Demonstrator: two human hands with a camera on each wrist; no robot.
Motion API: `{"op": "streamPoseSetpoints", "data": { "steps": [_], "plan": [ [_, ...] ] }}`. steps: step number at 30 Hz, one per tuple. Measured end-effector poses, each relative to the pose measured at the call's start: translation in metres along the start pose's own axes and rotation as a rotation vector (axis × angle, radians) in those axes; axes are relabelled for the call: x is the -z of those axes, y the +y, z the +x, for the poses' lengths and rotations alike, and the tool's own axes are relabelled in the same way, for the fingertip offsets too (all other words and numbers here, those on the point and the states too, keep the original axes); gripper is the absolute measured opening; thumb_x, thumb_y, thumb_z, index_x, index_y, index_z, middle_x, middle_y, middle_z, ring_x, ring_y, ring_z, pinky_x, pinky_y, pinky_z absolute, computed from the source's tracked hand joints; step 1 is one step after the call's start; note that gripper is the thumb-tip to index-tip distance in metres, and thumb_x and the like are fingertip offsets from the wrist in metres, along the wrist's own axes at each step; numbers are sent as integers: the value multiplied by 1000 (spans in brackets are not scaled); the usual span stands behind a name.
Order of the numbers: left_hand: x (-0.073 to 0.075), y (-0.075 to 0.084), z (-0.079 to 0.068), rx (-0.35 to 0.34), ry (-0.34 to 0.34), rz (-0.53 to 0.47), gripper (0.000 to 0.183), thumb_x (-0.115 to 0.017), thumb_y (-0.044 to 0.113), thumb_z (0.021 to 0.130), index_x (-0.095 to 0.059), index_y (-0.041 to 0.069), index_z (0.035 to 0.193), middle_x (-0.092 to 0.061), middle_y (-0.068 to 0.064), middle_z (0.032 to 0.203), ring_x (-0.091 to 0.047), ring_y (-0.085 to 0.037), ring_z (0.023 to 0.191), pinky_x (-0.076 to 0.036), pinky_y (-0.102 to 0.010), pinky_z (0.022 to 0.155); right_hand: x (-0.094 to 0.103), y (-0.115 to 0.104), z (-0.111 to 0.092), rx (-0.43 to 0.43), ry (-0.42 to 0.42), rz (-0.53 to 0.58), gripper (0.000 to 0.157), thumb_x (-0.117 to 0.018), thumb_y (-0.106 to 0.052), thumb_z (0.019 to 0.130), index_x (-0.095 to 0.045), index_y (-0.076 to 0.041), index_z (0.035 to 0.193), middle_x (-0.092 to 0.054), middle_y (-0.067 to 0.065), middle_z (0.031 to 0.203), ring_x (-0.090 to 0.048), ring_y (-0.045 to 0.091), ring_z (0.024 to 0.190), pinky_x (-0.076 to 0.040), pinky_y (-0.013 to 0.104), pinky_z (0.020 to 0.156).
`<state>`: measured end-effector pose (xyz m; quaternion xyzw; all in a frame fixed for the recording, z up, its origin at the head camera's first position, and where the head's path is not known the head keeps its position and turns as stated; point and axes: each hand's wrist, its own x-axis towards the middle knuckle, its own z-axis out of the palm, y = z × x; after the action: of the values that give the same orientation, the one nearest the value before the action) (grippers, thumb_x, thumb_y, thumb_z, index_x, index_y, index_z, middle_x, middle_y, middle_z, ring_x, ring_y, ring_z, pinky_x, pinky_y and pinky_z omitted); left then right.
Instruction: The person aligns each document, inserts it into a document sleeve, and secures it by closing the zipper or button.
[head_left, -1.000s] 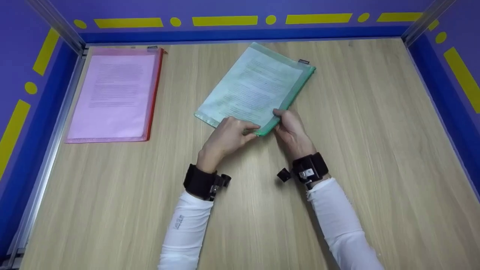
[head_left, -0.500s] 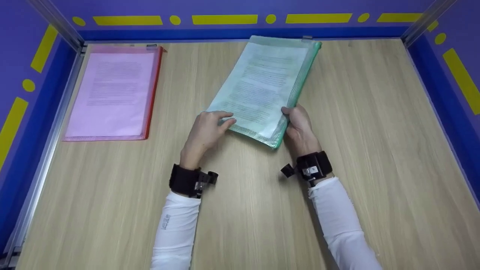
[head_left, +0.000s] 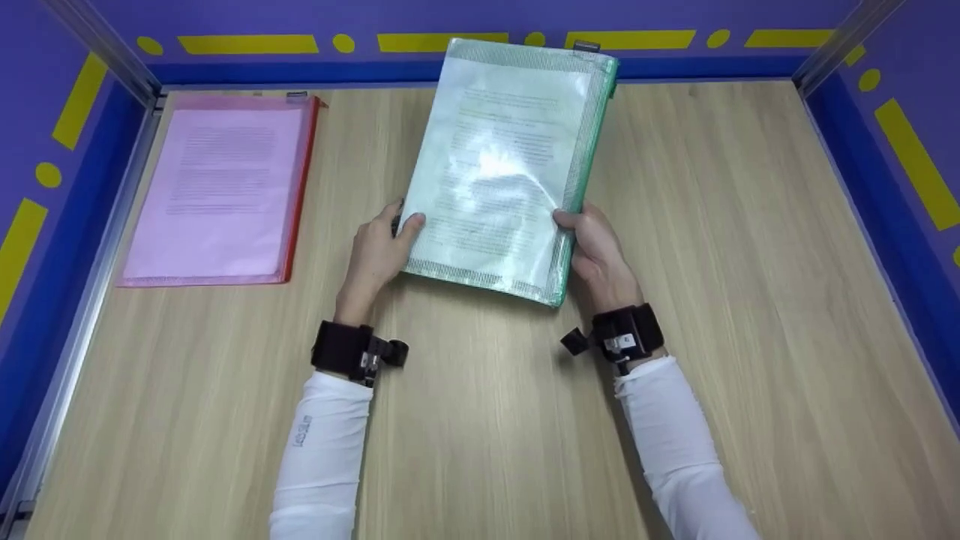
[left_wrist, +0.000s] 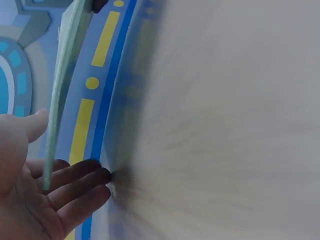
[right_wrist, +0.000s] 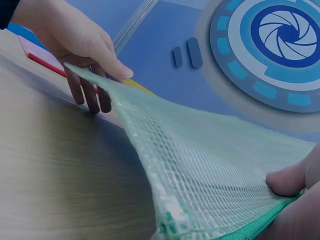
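A translucent green mesh zip folder with printed pages inside is held above the table, tilted, its far edge up against the back wall in the head view. My right hand grips its right, zipper side, thumb on the face. At the lower left edge, my left hand has its thumb on the face and its fingers behind. In the left wrist view that edge of the folder lies between the thumb and the nearly straight fingers. The right wrist view shows the mesh corner and green zipper up close.
A pink zip folder with a red zipper edge and printed pages lies flat at the table's left. Blue panels with yellow marks wall the wooden table at the back and both sides.
The green folder has turned more upright and lifted off the table. My left hand has gone from its bottom corner leftward along the lower edge to the left side; the right hand keeps its grip.
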<state>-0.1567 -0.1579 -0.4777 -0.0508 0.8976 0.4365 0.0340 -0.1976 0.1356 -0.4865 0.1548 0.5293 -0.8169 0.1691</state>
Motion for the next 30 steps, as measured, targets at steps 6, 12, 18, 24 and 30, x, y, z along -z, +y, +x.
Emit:
{"op": "streamPoseSetpoints", "data": {
  "steps": [6, 12, 18, 24, 30],
  "plan": [
    [2, 7, 3, 30, -51, -195, 55, -49, 44, 102, -50, 4, 141, -62, -18, 131, -59, -27, 120, -48, -43, 105, -2, -4, -6, -25, -48, 31, 48, -45, -3, 100, -38, -5, 148, -60, 12, 126, -59, 23, 115, -45, 33, 96],
    [-2, 17, 2, -8, -71, -414, 39, -48, 19, 104, -51, 3, 139, -67, -20, 119, -65, -26, 103, -52, -35, 92, -1, -10, -11, 18, -47, -75, 43, -52, -13, 100, -45, -7, 143, -66, 7, 114, -63, 18, 104, -47, 29, 91],
    [-8, 20, 1, -32, -11, -485, 38, -46, 15, 104, -49, 1, 139, -63, -18, 131, -60, -25, 123, -46, -35, 107, -1, -15, -13, 56, -77, -182, 49, -57, -17, 98, -43, -7, 144, -64, 6, 112, -61, 19, 103, -47, 31, 93],
    [-8, 18, -4, -30, -20, -498, 42, -37, 17, 106, -43, 5, 146, -58, -14, 140, -53, -24, 133, -42, -38, 114, 2, -16, -14, 61, -100, -277, 61, -49, 0, 93, -33, -5, 151, -55, 11, 126, -53, 24, 116, -42, 34, 103],
    [4, 15, -9, -29, -73, -376, 44, -38, 11, 104, -41, 3, 147, -51, -17, 147, -45, -27, 142, -37, -39, 118, 2, -9, -12, 64, -168, -391, 59, -45, 2, 95, -32, -4, 151, -53, 15, 134, -54, 26, 119, -45, 39, 104]
  ]
}}
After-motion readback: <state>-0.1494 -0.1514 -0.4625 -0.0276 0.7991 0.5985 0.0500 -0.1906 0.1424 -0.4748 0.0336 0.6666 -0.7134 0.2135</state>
